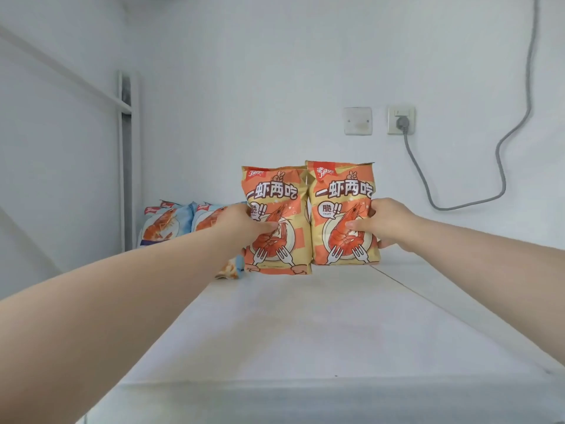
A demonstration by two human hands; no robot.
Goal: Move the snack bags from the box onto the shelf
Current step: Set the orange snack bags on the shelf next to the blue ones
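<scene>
Left hand (241, 223): grips the left orange bag (275, 191), your thumb across its front.
Right hand (388, 223): grips the right orange bag (342, 191) the same way.
Placement: both upright, touching side by side, bases at the shelf (305, 316) surface.
Blue bags (162, 224): on the shelf, further left.

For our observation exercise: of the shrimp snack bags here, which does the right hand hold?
The rightmost orange bag, gripped by the right hand. The left hand holds the other orange bag; blue bags sit further left.

The left hand (244, 224) and right hand (390, 223) are bare, as are both forearms (122, 289).
</scene>
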